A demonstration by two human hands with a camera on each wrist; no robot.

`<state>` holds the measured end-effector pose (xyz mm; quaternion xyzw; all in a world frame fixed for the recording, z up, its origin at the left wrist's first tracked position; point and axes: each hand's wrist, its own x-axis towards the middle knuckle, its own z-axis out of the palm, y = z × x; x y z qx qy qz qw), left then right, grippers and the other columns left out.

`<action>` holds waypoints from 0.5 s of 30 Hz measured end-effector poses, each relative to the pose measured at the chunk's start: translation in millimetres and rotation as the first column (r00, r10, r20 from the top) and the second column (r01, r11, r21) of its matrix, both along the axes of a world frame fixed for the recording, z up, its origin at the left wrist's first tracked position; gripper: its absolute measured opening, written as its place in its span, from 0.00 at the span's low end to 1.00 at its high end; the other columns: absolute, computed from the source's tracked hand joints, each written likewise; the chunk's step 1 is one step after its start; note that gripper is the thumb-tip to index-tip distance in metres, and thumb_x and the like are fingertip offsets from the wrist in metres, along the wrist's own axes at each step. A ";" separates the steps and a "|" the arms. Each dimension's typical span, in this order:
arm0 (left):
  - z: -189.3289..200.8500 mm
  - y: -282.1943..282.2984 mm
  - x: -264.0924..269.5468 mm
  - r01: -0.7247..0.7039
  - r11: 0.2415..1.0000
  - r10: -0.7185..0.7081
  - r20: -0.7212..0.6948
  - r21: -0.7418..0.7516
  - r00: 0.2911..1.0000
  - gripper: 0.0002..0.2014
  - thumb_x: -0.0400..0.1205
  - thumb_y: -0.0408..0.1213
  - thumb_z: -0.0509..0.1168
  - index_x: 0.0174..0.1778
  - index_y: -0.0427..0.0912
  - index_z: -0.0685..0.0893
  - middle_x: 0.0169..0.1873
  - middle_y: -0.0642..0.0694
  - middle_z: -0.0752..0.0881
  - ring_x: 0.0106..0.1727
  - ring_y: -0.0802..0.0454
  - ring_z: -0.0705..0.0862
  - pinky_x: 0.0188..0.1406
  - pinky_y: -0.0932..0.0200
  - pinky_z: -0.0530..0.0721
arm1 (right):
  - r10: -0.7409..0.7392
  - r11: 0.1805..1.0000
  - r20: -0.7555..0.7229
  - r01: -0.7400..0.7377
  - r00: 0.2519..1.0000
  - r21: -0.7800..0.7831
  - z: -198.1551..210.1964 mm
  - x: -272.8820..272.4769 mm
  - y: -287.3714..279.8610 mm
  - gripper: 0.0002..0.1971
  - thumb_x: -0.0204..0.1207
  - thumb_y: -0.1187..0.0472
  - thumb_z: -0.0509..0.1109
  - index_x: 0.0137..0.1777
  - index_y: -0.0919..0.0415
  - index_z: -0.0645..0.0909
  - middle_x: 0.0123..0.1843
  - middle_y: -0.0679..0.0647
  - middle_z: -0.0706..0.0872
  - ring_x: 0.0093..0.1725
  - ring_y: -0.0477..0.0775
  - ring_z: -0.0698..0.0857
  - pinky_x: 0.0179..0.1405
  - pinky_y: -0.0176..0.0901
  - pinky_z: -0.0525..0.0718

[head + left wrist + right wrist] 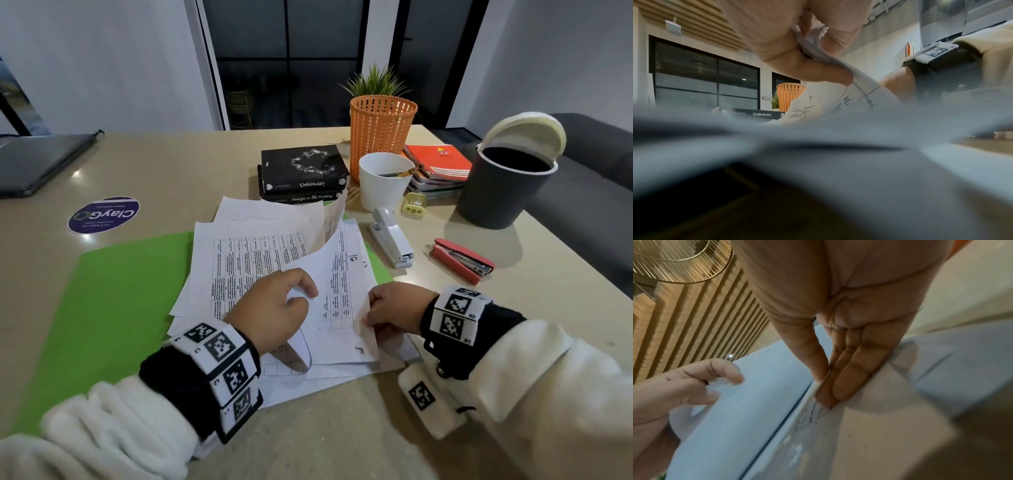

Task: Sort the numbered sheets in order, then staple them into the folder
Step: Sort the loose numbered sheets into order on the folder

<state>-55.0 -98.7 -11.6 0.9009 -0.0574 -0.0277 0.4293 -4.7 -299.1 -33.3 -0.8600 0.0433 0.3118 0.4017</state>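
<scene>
An open green folder lies on the table under a loose pile of printed sheets. One sheet, with a handwritten number near its far edge, is raised off the pile and curved. My left hand pinches its left edge between thumb and fingers; the left wrist view shows that pinch up close. My right hand pinches the right edge, thumb on top and fingers beneath. A white stapler and a red stapler lie to the right of the sheets.
Behind the pile sit two black books, a white cup, an orange mesh basket, notebooks and a dark lidded bin. A closed laptop lies far left, a round sticker near it.
</scene>
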 end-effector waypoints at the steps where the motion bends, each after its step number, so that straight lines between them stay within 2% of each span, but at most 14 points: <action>1: -0.4 0.0 0.0 -0.006 1.000 0.006 0.004 0.007 1.000 0.13 0.78 0.28 0.57 0.40 0.51 0.80 0.27 0.59 0.72 0.11 0.60 0.65 0.14 0.72 0.63 | -0.007 1.000 -0.005 0.007 1.000 0.010 -0.4 -0.2 0.1 0.09 0.75 0.74 0.68 0.39 0.61 0.76 0.35 0.57 0.84 0.26 0.50 0.86 0.31 0.41 0.88; 3: 0.4 -0.5 -0.4 -0.017 0.999 0.017 0.003 0.028 1.000 0.11 0.78 0.29 0.58 0.42 0.50 0.80 0.27 0.59 0.72 0.11 0.61 0.66 0.14 0.73 0.62 | -0.012 1.000 0.011 0.011 1.000 0.008 -1.0 -1.1 0.2 0.09 0.75 0.73 0.68 0.40 0.60 0.75 0.36 0.56 0.84 0.26 0.49 0.85 0.28 0.39 0.87; 4: 1.1 -0.6 -0.4 -0.021 0.999 0.021 -0.002 0.038 1.000 0.10 0.78 0.30 0.59 0.42 0.51 0.80 0.28 0.59 0.73 0.12 0.62 0.67 0.15 0.73 0.62 | -0.010 1.000 0.032 0.011 0.999 -0.006 -1.7 -1.4 0.1 0.10 0.74 0.72 0.69 0.40 0.58 0.74 0.37 0.56 0.84 0.29 0.50 0.85 0.29 0.40 0.87; 6: 0.6 -0.1 -0.3 -0.015 0.998 0.015 0.004 0.068 1.000 0.09 0.79 0.34 0.62 0.39 0.56 0.79 0.35 0.61 0.76 0.19 0.66 0.73 0.22 0.73 0.65 | 0.010 0.998 0.091 -0.005 0.996 -0.062 -3.4 -1.4 -0.2 0.12 0.72 0.68 0.72 0.40 0.54 0.72 0.43 0.57 0.86 0.37 0.55 0.87 0.40 0.48 0.89; 7: -1.2 0.5 0.0 -0.012 0.998 0.012 -0.001 0.065 1.000 0.09 0.78 0.37 0.65 0.38 0.58 0.78 0.40 0.62 0.77 0.25 0.66 0.76 0.29 0.72 0.70 | 0.030 0.995 0.113 -0.019 0.993 -0.096 -3.2 -1.8 -0.1 0.13 0.71 0.66 0.74 0.40 0.52 0.71 0.46 0.57 0.87 0.42 0.58 0.87 0.46 0.51 0.89; 9: -1.9 0.0 -0.3 -0.011 1.000 0.011 -0.055 0.002 0.998 0.06 0.77 0.41 0.69 0.42 0.57 0.79 0.45 0.62 0.76 0.35 0.58 0.80 0.40 0.60 0.82 | 0.066 0.988 0.134 -0.047 0.989 -0.144 -1.7 -3.5 -0.3 0.14 0.70 0.63 0.75 0.40 0.50 0.70 0.49 0.57 0.88 0.45 0.57 0.86 0.52 0.51 0.87; 10: -1.0 -0.2 -1.2 -0.008 1.000 0.009 -0.061 0.017 0.998 0.07 0.76 0.42 0.70 0.44 0.55 0.78 0.45 0.62 0.76 0.36 0.55 0.80 0.41 0.55 0.83 | 0.076 0.987 0.138 -0.054 0.988 -0.153 -1.1 -3.9 -0.5 0.14 0.70 0.62 0.75 0.40 0.50 0.70 0.50 0.57 0.88 0.46 0.57 0.86 0.52 0.50 0.86; 11: 0.4 -0.5 -2.1 -0.001 0.996 0.006 -0.051 0.085 0.999 0.09 0.76 0.43 0.70 0.47 0.54 0.76 0.44 0.60 0.76 0.34 0.56 0.78 0.39 0.57 0.82 | 0.084 0.985 0.138 -0.062 0.987 -0.158 -0.9 -4.3 -0.6 0.15 0.69 0.61 0.76 0.41 0.50 0.69 0.50 0.56 0.88 0.47 0.57 0.86 0.53 0.51 0.86; 13: 1.6 0.1 -1.9 -0.005 0.984 0.010 -0.027 0.178 1.000 0.14 0.76 0.44 0.69 0.51 0.55 0.70 0.40 0.58 0.76 0.31 0.58 0.75 0.33 0.61 0.75 | 0.099 0.983 0.137 -0.075 0.986 -0.170 -0.1 -6.4 -0.7 0.16 0.68 0.58 0.77 0.45 0.51 0.69 0.47 0.52 0.87 0.47 0.56 0.85 0.52 0.49 0.84; 15: 5.1 -0.7 -2.1 -0.024 0.986 0.030 -0.034 0.163 0.999 0.22 0.76 0.44 0.70 0.60 0.57 0.65 0.41 0.57 0.77 0.36 0.54 0.79 0.38 0.58 0.79 | 0.094 0.984 0.141 -0.070 0.986 -0.164 0.0 -9.2 -0.6 0.20 0.68 0.58 0.77 0.50 0.53 0.68 0.40 0.47 0.81 0.39 0.51 0.81 0.40 0.42 0.81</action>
